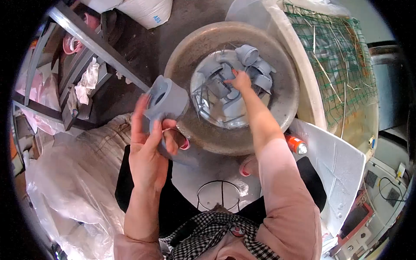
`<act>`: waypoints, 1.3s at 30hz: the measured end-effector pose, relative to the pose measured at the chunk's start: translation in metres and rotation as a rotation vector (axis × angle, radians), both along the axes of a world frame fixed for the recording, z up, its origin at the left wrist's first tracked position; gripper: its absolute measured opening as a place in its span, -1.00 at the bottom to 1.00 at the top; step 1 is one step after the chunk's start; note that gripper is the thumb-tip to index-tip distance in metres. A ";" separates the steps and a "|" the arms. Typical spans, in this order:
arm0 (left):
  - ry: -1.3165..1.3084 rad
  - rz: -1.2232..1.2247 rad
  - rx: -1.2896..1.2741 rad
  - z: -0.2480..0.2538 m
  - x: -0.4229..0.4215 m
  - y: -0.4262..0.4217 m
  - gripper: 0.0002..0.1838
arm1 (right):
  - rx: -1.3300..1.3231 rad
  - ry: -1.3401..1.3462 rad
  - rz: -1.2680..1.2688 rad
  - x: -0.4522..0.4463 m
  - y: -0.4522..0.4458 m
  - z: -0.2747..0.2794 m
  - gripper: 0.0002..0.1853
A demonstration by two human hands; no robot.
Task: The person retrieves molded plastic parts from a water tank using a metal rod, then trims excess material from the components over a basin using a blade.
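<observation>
My left hand is closed around a grey plastic pipe fitting, raised beside the left rim of a wide metal basin. The fitting has a flared, curved collar, and its round opening shows. My right hand reaches into the basin, thumb and index finger apart, at the edge of another grey fitting. Its other fingers are partly hidden. Several grey fittings lie in the basin in what looks like shallow water, among them a round-ended fitting near the far side.
A dark metal frame stands at left, above crumpled plastic sheeting. White foam board and an orange spray can are at right. Beyond them is a pale tub with green wire mesh. A white sack lies behind.
</observation>
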State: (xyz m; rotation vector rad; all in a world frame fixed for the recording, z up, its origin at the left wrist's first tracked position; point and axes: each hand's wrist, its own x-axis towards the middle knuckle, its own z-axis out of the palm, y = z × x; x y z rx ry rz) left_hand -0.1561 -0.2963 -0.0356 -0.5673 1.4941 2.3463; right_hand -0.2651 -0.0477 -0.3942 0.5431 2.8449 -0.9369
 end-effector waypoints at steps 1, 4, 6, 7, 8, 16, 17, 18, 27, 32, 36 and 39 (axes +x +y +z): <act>0.013 -0.005 -0.099 -0.005 -0.001 -0.001 -0.55 | -0.012 -0.106 0.079 0.000 -0.001 0.020 -0.31; 0.118 -0.064 -0.293 -0.009 0.004 0.001 -0.75 | 0.028 -0.198 0.147 0.001 -0.003 0.082 -0.38; 0.180 -0.065 -0.473 -0.009 0.009 0.011 -0.75 | 0.006 -0.147 0.161 0.005 -0.002 0.124 -0.40; 0.281 -0.080 -0.587 -0.013 0.013 0.014 -0.69 | 0.022 -0.174 0.179 0.006 -0.001 0.154 -0.35; 0.731 -0.122 -0.965 -0.033 0.012 0.009 -0.61 | 0.037 -0.158 0.169 0.006 0.001 0.174 -0.35; 1.198 -0.295 -1.403 -0.021 0.045 0.059 -0.27 | -0.338 -0.008 0.078 0.076 -0.009 0.401 -0.41; 1.249 -0.258 -1.363 -0.021 0.048 0.063 -0.29 | -0.275 0.072 0.064 0.077 -0.006 0.396 -0.45; 1.273 -0.255 -1.353 -0.025 0.051 0.066 -0.29 | -0.268 0.089 0.051 0.084 -0.005 0.404 -0.45; 1.219 0.089 -0.620 0.002 0.047 0.052 -0.94 | -0.299 0.704 -0.208 0.162 0.025 0.456 -0.61; 0.869 0.097 -0.217 0.006 0.050 0.045 -0.89 | -0.507 0.430 -0.194 0.193 0.009 0.389 -0.48; 0.696 0.106 -0.078 0.009 0.056 0.053 -0.75 | -0.358 0.584 0.069 0.199 -0.030 0.385 -0.71; 0.651 0.077 -0.050 0.012 0.057 0.058 -0.73 | -0.259 0.838 0.124 0.192 -0.036 0.388 -0.74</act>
